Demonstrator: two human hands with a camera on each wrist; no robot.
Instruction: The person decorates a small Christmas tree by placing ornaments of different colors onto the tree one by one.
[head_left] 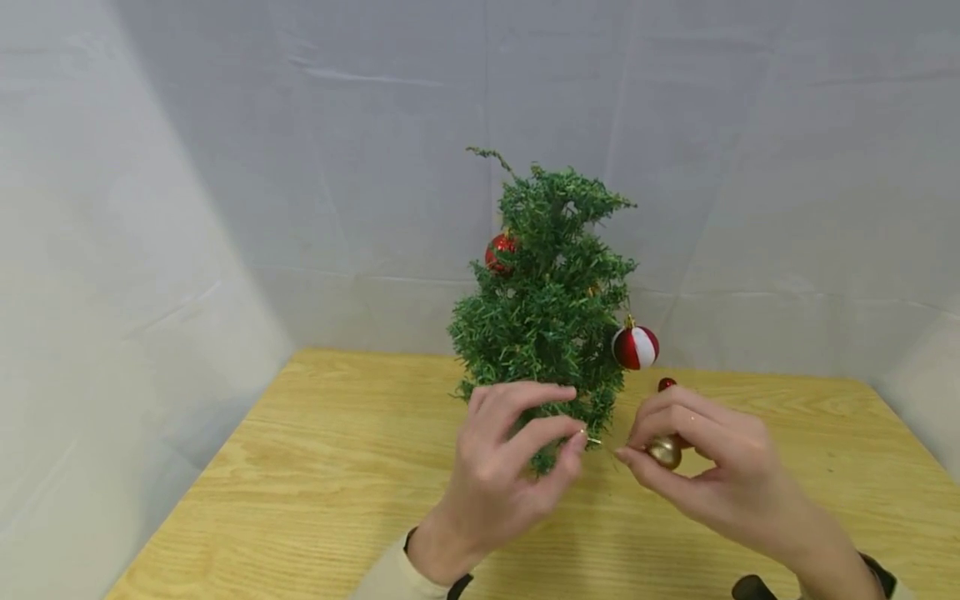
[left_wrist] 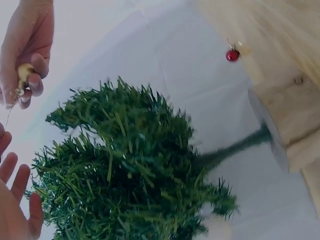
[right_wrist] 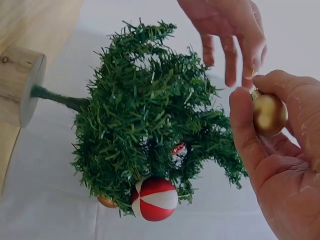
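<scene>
Between the thumb and fingers of my right hand [head_left: 723,462] is a shiny gold bauble [right_wrist: 270,115], held by its cap end. My left hand [head_left: 510,467] pinches the bauble's thin gold hanging thread [right_wrist: 253,70] at the fingertips, its other fingers spread. Both hands are in front of a small green artificial Christmas tree [head_left: 551,292]. A red and white striped bauble [head_left: 636,347] hangs on the tree's right side, and a red bauble [head_left: 500,252] on its upper left. Part of another gold bauble [right_wrist: 106,201] shows behind branches in the right wrist view.
A small red bauble [left_wrist: 232,55] lies on the wooden table [head_left: 337,450], mostly behind my right hand in the head view. The tree stands on a round wooden base [left_wrist: 290,115]. Near the bottom edge is a dark object [head_left: 752,587]. A pale sheet [head_left: 375,167] hangs behind.
</scene>
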